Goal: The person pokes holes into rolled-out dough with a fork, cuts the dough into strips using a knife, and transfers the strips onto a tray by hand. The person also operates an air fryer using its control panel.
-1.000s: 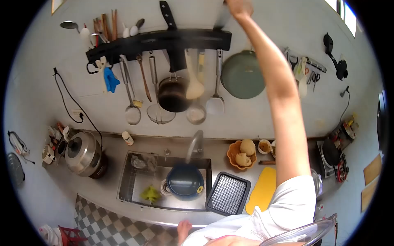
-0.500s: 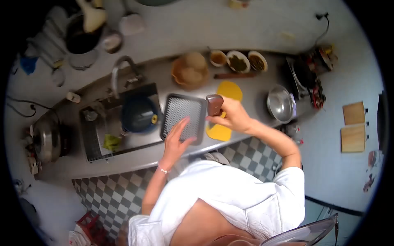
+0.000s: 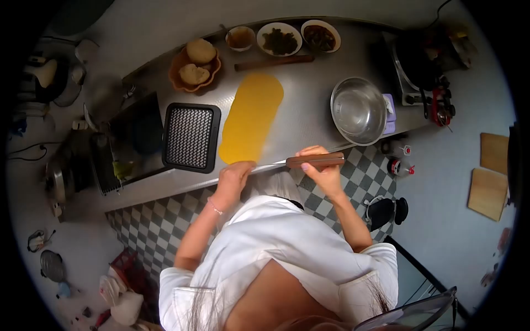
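Right hand (image 3: 327, 177) has its fingers clamped on a brown-handled knife (image 3: 320, 160), left hand (image 3: 233, 178) is at the near end of the yellow dough sheet (image 3: 251, 118) on the table (image 3: 301, 107). Can't tell if those fingers grip anything tbh.

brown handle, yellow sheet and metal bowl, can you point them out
brown handle (image 3: 320, 159): head view, on the middle of its side
yellow sheet (image 3: 252, 117): head view, on the middle of its flat top
metal bowl (image 3: 358, 110): head view, on its bare inside

No legible text (nor numbers).
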Motion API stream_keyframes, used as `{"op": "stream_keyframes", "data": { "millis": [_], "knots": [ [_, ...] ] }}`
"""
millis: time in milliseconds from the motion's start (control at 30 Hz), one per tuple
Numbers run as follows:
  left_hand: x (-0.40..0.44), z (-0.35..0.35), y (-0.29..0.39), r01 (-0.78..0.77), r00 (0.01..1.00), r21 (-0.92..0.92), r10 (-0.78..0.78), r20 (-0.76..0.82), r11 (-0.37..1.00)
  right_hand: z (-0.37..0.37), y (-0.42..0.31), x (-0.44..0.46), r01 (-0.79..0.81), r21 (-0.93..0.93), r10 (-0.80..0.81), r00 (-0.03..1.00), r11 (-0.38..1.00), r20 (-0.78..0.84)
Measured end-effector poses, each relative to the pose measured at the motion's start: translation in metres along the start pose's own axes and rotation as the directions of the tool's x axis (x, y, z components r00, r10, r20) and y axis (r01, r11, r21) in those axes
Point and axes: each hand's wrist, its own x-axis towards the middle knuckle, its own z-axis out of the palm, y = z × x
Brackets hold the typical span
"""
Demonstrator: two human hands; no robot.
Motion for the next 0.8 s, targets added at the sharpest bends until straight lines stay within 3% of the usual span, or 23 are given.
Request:
{"op": "stream_keyframes", "data": {
  "millis": [133, 233, 333, 433, 600, 767, 800],
  "knots": [
    [0.006, -0.002, -0.005, -0.061, 0.998, 0.125, 0.059, 0.022, 0.990, -0.052, 0.005, -0.003, -0.322, 0.261, 0.303, 0.946, 0.910, 0.111],
    [0.013, -0.012, -0.005, -0.134, 0.991, 0.201, 0.125, 0.057, 0.970, -0.072, 0.007, 0.003, -0.421, 0.033, 0.407, 0.891, 0.906, 0.199],
    [0.018, -0.016, -0.018, -0.220, 0.971, 0.261, 0.185, 0.152, 0.940, -0.068, -0.002, 0.019, -0.246, -0.501, 0.467, 0.798, 0.830, 0.381],
    [0.025, -0.017, -0.032, -0.269, 0.951, 0.291, 0.205, 0.233, 0.918, -0.046, 0.004, 0.028, 0.040, -0.721, 0.452, 0.755, 0.692, 0.475],
    [0.026, -0.026, -0.062, -0.291, 0.945, 0.308, 0.220, 0.244, 0.906, -0.006, 0.029, 0.030, 0.174, -0.814, 0.431, 0.776, 0.554, 0.460],
    [-0.002, -0.038, -0.103, -0.182, 0.980, 0.321, 0.145, 0.136, 0.929, 0.010, 0.050, 0.022, 0.171, -0.826, 0.453, 0.768, 0.537, 0.453],
    [-0.010, -0.041, -0.113, -0.098, 0.988, 0.295, 0.059, 0.140, 0.950, 0.008, 0.055, 0.020, 0.158, -0.839, 0.472, 0.766, 0.520, 0.437]
  ]
}}
